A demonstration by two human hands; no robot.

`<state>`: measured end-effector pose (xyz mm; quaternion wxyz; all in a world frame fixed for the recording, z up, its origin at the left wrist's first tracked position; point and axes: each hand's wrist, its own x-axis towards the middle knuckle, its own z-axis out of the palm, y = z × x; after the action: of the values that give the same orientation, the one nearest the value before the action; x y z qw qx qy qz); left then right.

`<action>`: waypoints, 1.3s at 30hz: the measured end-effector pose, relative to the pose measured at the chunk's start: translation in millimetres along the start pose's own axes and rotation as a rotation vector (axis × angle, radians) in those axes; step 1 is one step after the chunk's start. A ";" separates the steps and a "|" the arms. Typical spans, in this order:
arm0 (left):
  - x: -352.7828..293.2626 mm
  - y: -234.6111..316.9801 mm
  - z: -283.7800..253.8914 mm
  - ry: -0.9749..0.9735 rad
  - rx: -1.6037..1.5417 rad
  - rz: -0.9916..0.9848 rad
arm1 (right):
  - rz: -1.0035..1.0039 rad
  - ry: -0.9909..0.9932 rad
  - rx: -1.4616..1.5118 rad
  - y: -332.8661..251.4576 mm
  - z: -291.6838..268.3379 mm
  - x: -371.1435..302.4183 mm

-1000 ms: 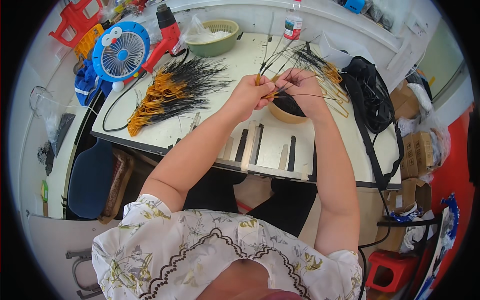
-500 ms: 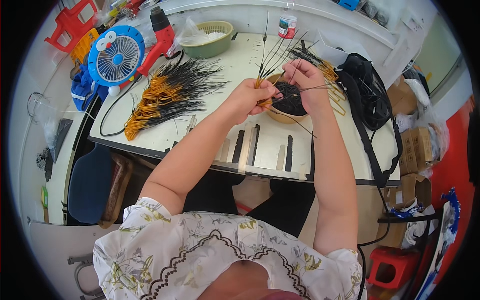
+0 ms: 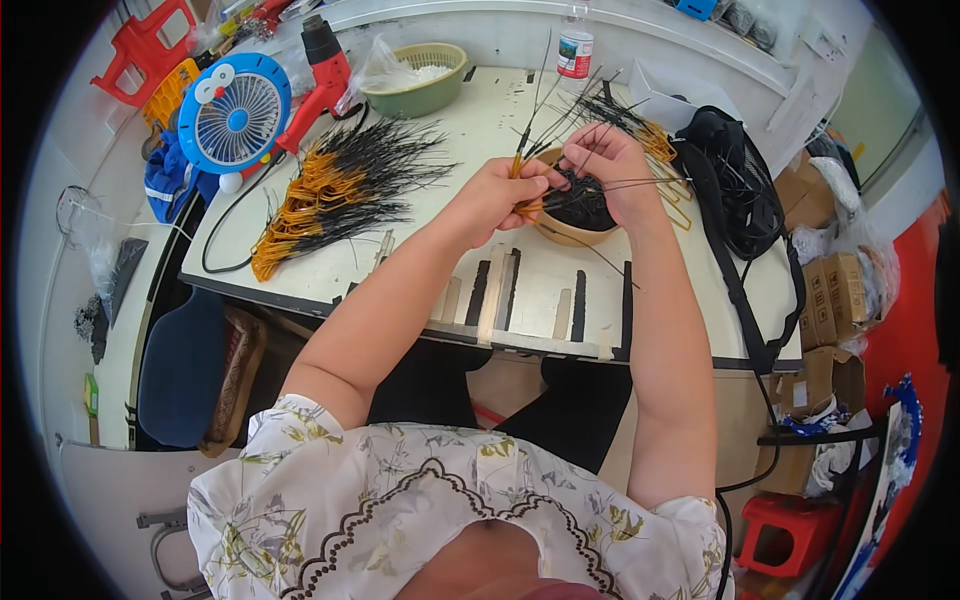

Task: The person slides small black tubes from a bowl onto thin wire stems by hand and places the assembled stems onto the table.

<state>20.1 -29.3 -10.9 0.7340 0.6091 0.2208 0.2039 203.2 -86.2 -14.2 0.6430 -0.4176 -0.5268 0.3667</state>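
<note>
My left hand (image 3: 497,195) grips a small bunch of thin black wires with orange ends (image 3: 540,125), which fan upward and to the right. My right hand (image 3: 612,165) pinches the same bunch just beside the left, over a shallow tan bowl (image 3: 566,233) holding dark wire pieces. Both hands are over the middle of the white worktable (image 3: 520,290). A large pile of black and orange wires (image 3: 335,195) lies on the table to the left of my left hand.
A blue and white desk fan (image 3: 233,115), a red heat gun (image 3: 322,60) and a green basket (image 3: 418,80) stand at the back left. A black bag with strap (image 3: 735,190) lies at the right; cardboard boxes (image 3: 830,290) and a red stool (image 3: 790,530) sit beyond.
Both hands stay together over the bowl, shifting slightly up and left in view. The fanned wires in the bunch have changed angle a little.
</note>
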 end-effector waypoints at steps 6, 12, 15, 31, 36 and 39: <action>0.2 -0.3 1.8 0.013 0.037 -0.004 | 0.042 0.013 -0.011 -0.8 1.7 -0.4; 0.8 -0.9 1.8 0.019 0.061 -0.006 | 0.076 0.058 -0.153 1.3 1.4 -0.6; 1.1 -0.6 1.4 0.027 0.042 -0.010 | 0.016 -0.011 -0.144 1.9 -0.7 -1.2; 4.0 -3.8 -2.7 -0.002 -0.046 0.018 | 0.049 -0.008 -0.155 1.8 5.2 -2.1; 3.8 -3.7 -1.8 0.034 -0.070 0.008 | 0.054 -0.063 -0.084 -1.1 7.5 -2.9; 4.0 -4.3 -0.2 0.030 -0.070 0.006 | 0.076 -0.112 -0.017 0.3 6.3 -4.0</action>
<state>23.4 -27.7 -15.5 0.7510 0.5805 0.2224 0.2227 196.2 -88.8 -15.3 0.5946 -0.4217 -0.5487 0.4093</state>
